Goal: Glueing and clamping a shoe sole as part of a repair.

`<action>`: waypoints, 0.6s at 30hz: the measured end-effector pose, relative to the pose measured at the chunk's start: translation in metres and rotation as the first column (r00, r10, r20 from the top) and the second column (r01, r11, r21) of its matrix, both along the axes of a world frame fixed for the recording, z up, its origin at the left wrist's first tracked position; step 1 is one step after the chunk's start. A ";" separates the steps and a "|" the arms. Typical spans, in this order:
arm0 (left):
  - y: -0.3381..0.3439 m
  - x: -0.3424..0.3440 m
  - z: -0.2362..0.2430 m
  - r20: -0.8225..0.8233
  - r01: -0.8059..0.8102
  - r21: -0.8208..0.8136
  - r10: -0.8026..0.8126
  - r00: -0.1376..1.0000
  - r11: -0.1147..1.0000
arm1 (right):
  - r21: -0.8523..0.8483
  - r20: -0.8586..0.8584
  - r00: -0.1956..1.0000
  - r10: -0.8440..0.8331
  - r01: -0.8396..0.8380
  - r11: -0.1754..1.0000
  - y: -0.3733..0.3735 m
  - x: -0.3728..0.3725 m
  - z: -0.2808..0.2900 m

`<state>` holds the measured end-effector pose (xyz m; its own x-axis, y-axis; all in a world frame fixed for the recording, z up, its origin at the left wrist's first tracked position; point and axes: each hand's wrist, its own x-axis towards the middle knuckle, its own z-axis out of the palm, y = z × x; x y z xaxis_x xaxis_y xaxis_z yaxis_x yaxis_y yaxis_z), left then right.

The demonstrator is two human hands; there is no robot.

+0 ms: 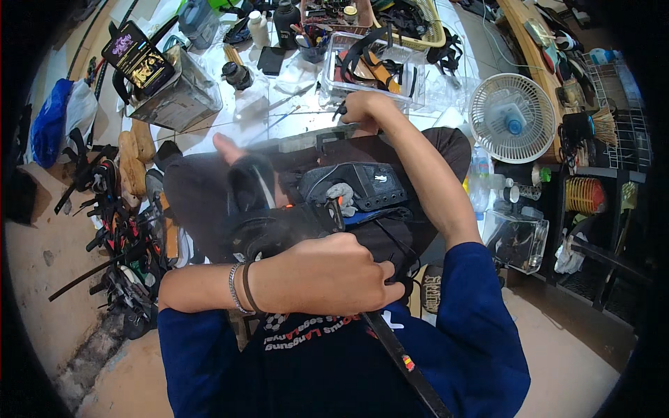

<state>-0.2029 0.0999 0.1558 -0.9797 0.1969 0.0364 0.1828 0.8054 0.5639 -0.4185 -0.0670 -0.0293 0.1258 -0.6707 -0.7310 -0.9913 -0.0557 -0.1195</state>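
**Two hands at a black bag on the lap**

The left hand point(327, 275) is curled into a fist at the near edge of a black bag point(352, 188) that lies across the person's lap, between the body and the tabletop point(293, 115). Its fingers point(387, 279) are closed around something dark at the bag's near side; what exactly they grip cannot be told, though a black strap point(408, 369) runs out from under the fist and down across the blue shirt. Two bracelets sit on that wrist.

The right hand point(366, 108) reaches over the far side of the bag to the tabletop's edge. Its fingers are closed on a thin dark tool point(340, 110), whose tip sticks out to the left of the fist. The bag lies below this hand and close under the forearm.

A black padded part of the bag with an orange spot sits between the two hands, just beyond the left knuckles.

On the tabletop behind stand a clear plastic box point(373, 70) holding straps, a pen cup point(312, 47) and a dark bottle point(286, 21). A white desk fan point(512, 118) stands to the right. Loose straps and buckles point(115, 230) lie piled on the floor at the left.
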 end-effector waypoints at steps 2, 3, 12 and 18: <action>0.000 -0.002 0.000 -0.006 0.003 -0.005 -0.003 1.000 1.000 | 0.056 -0.030 0.999 -0.025 0.027 0.998 0.000 0.008 0.016; 0.001 -0.002 -0.001 -0.010 0.000 -0.007 0.000 1.000 1.000 | 0.112 -0.058 0.997 -0.043 0.049 0.992 0.001 0.008 0.019; 0.000 -0.001 0.001 0.022 -0.047 -0.005 0.048 0.999 0.999 | -0.437 0.253 0.958 0.136 -0.013 0.900 -0.005 -0.043 0.046; -0.003 0.001 0.002 0.076 -0.023 -0.005 0.023 0.997 1.000 | -0.515 0.095 0.987 0.131 -0.064 0.855 -0.056 -0.101 0.074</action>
